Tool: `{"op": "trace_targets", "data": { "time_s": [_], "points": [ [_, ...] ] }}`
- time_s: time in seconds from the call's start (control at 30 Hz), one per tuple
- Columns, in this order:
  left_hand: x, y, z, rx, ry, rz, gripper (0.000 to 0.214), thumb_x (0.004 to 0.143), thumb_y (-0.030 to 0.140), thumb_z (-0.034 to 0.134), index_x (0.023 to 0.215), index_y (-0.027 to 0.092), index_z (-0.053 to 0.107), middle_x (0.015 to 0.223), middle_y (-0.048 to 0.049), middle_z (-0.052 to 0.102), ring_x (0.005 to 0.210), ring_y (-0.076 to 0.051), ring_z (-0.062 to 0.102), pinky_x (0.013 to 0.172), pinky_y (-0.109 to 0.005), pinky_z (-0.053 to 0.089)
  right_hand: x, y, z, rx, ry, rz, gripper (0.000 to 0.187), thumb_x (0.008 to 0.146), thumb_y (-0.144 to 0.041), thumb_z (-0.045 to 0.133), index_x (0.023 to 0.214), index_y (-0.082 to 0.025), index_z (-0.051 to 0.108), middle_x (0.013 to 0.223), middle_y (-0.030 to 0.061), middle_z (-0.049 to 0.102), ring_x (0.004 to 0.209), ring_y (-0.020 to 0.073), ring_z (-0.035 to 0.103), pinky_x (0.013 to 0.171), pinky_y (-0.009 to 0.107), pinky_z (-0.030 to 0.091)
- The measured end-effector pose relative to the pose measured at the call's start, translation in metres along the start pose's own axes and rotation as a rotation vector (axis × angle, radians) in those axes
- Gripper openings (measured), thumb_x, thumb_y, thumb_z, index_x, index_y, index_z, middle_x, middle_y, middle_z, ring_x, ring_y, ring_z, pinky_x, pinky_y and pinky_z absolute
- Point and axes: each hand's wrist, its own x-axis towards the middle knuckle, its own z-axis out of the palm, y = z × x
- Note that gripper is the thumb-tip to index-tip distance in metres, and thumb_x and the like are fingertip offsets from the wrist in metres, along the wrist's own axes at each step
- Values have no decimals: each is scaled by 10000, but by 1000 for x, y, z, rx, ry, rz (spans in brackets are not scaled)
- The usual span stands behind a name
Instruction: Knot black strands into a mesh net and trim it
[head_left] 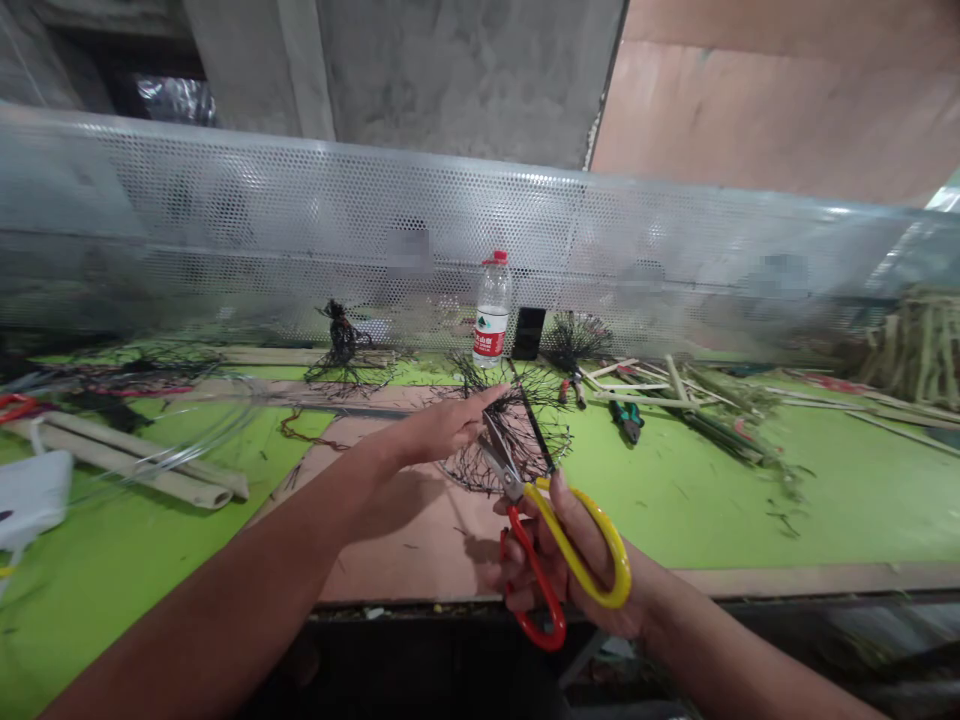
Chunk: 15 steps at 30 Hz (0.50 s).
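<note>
My right hand (555,550) grips a pair of scissors (616,565) with one yellow and one red handle loop. The blades point up and left, slightly apart, in front of a tangle of thin black wiry twigs (525,420). Over the left side of these twigs reaches my left hand (442,425), its index finger stretched out and its other fingers partly hidden. Whether it touches the twigs is unclear. The twigs lie on a pinkish-brown board (375,545), and a straight black rod (538,432) runs among them.
A water bottle (491,320) and a black phone (529,333) stand behind the twigs. Pliers (626,420) and pale sticks (645,388) lie to the right. At left are pale tubes (142,460) and coiled clear wire (217,425). A perforated metal screen (360,230) closes off the back.
</note>
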Motion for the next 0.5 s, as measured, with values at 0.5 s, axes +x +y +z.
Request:
{"op": "trace_targets", "data": {
  "time_s": [0.5],
  "points": [
    [-9, -5, -25, -91, 90, -215, 681, 831, 358, 460, 1458, 249, 218, 1351, -82, 491, 1183, -256, 470, 923, -344, 427, -9, -16, -16, -265, 216, -293, 508, 803, -661, 446, 911, -173, 536, 457, -85, 345, 334, 58, 296, 361, 208, 356]
  ]
}}
